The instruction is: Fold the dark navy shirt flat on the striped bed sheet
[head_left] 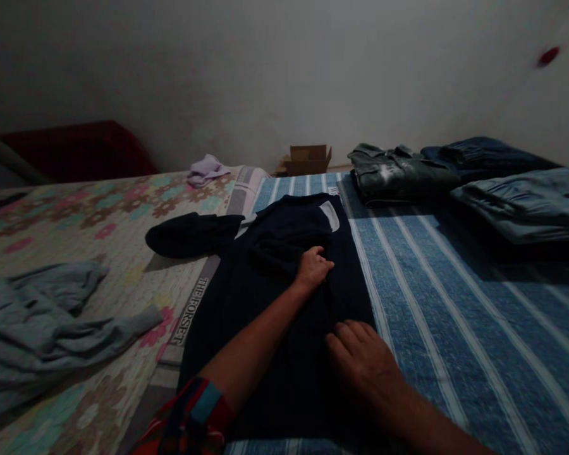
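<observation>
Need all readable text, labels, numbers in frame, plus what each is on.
"THE FORSET": on the grey border strip beside the dark garment.
Small pale mark by the garment's top edge: too small to read.
No other text legible.

A lilac cloth (pixel 207 171) lies crumpled on the floral sheet (pixel 116 218), left of an open cardboard box (pixel 307 166).

We count two hands (pixel 314 268) (pixel 367 360), one navy garment (pixel 308 360), one grey garment (pixel 52 322), one lilac cloth (pixel 207 170), one cardboard box (pixel 307 166).
</observation>
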A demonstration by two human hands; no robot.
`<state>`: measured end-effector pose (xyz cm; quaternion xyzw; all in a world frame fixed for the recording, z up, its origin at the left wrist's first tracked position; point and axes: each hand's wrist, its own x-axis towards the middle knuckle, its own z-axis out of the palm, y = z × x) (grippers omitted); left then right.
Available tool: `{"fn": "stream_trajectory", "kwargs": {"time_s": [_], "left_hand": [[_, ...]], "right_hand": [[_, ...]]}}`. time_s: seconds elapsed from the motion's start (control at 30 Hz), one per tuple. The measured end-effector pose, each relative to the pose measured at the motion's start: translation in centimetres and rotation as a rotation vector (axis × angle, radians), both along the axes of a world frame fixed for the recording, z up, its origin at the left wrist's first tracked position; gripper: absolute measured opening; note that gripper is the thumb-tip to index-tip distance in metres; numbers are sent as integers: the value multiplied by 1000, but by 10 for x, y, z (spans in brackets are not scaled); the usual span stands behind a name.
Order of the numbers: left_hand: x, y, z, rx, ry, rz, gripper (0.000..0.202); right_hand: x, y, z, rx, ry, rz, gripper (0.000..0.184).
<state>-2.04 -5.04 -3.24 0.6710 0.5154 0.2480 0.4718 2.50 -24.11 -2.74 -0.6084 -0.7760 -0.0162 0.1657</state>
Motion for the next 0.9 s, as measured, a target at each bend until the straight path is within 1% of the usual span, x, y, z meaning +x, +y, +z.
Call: {"fn": "stream_trajectory", "kwargs": {"time_s": [0.07,0.1,0.17,0.23,0.37,0.5,0.6,0.67,0.7,0.77,0.8,0.83,0.87,0.9], "left_hand": [[1,4,-3,48,19,4,53],[1,5,-4,73,31,4,54],[1,8,-7,124,58,0,56],[1,10,-8,178,88,-9,58],[0,11,-8,299,153,-60,59],[0,10,-4,405,226,-116,56],[-1,0,6,492,326,-134,49],[-1,-12,14,614,431,-152,41],[-2,-19,18,678,468,-176,36],[-2,-33,21,755,478,-282,28],[-2,-38,21,763,475,-339,29],[-2,-42,19,751,486,-381,33],[-2,-44,15,718,512,-409,38],[-2,-44,12,671,549,-428,45]], "right_hand": [[-7,-5,-12,98,49,-39,20],[-9,-7,-17,119,70,-58,22],[-11,-10,-22,114,94,-74,30],[-11,-13,-24,94,85,-57,37],[-8,-15,-23,93,52,-2,43],[-11,-12,-28,126,33,15,45],[-11,-7,-37,166,3,19,48],[-7,-3,-45,193,-33,37,49],[-4,0,-51,214,-58,67,50],[0,4,-64,267,-108,153,48],[0,6,-71,293,-127,186,45],[-3,8,-80,318,-135,191,39],[-7,9,-90,339,-133,168,32],[-13,11,-99,358,-120,109,26]]}}
